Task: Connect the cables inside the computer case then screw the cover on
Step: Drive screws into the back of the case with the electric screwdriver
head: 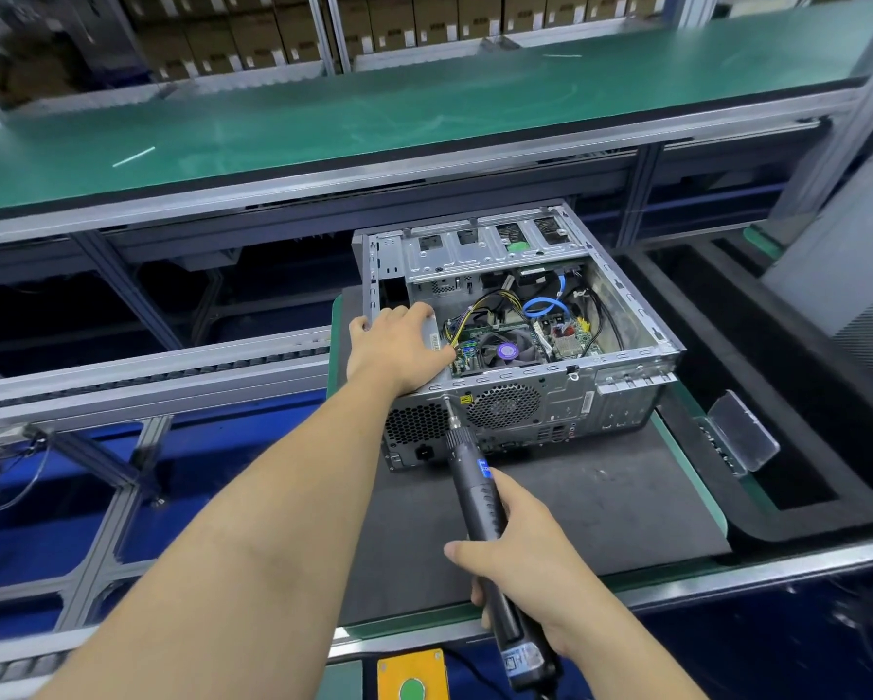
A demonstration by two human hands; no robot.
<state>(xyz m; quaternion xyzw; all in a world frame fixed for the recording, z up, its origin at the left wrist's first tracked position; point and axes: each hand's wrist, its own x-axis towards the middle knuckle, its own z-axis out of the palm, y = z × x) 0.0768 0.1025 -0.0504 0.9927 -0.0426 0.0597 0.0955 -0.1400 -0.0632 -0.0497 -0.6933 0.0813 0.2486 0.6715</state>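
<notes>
Green shelf [373, 118] before stacked boxes [424, 22]

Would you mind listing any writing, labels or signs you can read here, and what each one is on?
No text can be read.
Yellow warning triangle on the computer case's rear panel: a symbol only, no words.
Blue label on the electric screwdriver: lettering blurred.
White label near the screwdriver's tail: too small.
Labels on the cardboard boxes behind: blurred.

The case [520, 341] lies on its side, open side up, on a pallet [601, 497]. Cables [540, 308] and fan [505, 352] sit inside. The left hand [399, 348] rests on its near-left corner. The right hand [520, 563], nearer, holds a screwdriver [479, 502], tip touching the case's near panel. A shelf [373, 113] runs behind.
</notes>
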